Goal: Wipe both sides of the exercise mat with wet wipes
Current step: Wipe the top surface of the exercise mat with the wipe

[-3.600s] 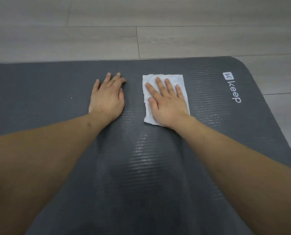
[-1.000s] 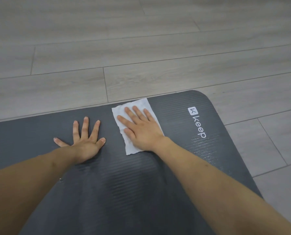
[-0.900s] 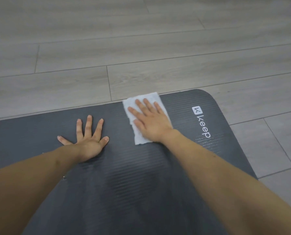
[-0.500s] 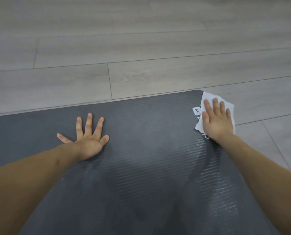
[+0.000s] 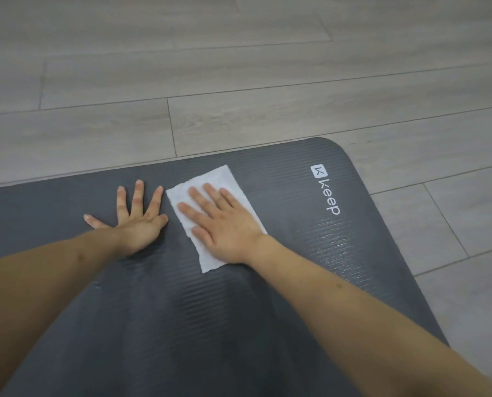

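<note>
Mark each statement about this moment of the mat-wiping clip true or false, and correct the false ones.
1. The right hand presses flat on the wet wipe. True.
2. The left hand grips a second wipe. False: it rests bare on the exercise mat, fingers spread.
3. The wipe covers the "keep" logo. False: the logo lies uncovered, to the right of the wipe.
4. The mat lies on a grey plank floor. True.
5. The mat is rolled up. False: it lies flat.
</note>
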Action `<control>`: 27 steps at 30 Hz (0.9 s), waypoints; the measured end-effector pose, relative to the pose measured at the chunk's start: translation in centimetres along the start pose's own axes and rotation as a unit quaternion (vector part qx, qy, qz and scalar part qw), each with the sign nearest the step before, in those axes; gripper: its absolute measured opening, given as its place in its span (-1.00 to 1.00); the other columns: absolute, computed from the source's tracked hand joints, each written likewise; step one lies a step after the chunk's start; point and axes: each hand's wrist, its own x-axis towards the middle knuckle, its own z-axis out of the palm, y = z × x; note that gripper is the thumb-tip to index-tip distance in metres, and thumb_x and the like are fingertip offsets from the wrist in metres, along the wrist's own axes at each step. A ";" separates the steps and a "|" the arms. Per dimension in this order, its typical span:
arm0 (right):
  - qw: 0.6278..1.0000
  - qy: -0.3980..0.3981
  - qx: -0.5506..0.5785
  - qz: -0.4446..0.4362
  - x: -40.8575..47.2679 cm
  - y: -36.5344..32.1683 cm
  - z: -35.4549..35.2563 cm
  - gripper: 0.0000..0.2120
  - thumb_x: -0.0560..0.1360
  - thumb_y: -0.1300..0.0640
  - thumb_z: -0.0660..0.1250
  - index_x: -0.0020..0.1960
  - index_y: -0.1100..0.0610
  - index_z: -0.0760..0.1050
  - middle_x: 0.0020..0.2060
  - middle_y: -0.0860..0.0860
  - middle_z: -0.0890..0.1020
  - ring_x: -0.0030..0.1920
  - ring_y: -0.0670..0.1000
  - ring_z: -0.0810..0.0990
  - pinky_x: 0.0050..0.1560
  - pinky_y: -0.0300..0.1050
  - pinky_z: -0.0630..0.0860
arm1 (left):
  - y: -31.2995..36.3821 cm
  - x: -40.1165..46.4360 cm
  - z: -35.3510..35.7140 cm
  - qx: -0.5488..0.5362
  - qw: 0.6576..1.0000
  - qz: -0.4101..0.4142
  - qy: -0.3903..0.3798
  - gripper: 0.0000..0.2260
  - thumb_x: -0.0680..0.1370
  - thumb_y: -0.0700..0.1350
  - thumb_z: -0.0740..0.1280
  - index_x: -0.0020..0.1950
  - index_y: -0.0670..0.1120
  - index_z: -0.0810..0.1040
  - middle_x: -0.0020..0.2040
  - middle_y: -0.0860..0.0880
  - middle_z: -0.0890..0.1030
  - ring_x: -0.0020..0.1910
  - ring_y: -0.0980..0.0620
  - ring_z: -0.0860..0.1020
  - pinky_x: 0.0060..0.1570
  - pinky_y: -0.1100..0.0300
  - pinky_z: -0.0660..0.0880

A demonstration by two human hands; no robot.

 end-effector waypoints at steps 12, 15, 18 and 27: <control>0.996 0.015 -0.022 -0.080 -0.9 7.5 -0.2 -0.47 0.71 -0.18 -0.10 0.66 -0.16 0.08 0.68 -0.01 0.06 0.67 0.12 0.01 0.62 0.20 -0.03 | 0.0 0.4 0.3 -0.002 1.000 -0.010 0.011 -0.46 0.65 0.19 -0.03 0.53 0.46 -0.28 0.55 0.26 -0.46 0.56 0.06 -0.46 0.30 -0.58 -0.34; 0.987 0.024 0.029 0.158 -2.3 15.3 -1.4 -0.46 0.70 -0.19 -0.18 0.67 -0.23 -0.08 0.68 -0.06 -0.10 0.67 0.05 -0.14 0.63 0.10 -0.18 | 0.0 0.5 0.4 0.001 1.000 -0.009 0.015 -0.46 0.66 0.18 -0.04 0.53 0.45 -0.28 0.56 0.26 -0.45 0.56 0.05 -0.45 0.30 -0.58 -0.33; 0.946 0.026 0.057 0.318 -6.3 20.3 -1.9 -0.46 0.71 -0.17 -0.19 0.68 -0.20 -0.15 0.68 -0.04 -0.17 0.66 0.04 -0.21 0.63 0.09 -0.22 | -0.2 0.6 0.4 0.004 1.000 -0.006 0.017 -0.45 0.65 0.19 -0.04 0.53 0.45 -0.29 0.56 0.25 -0.46 0.56 0.04 -0.45 0.29 -0.59 -0.33; 0.891 0.046 0.076 0.446 -8.6 19.6 -1.1 -0.42 0.68 -0.18 -0.23 0.68 -0.14 -0.17 0.68 0.02 -0.16 0.66 0.10 -0.22 0.63 0.17 -0.21 | -0.1 0.4 0.3 0.008 1.000 0.000 0.015 -0.44 0.65 0.21 -0.05 0.53 0.43 -0.32 0.55 0.24 -0.48 0.56 0.02 -0.46 0.29 -0.60 -0.32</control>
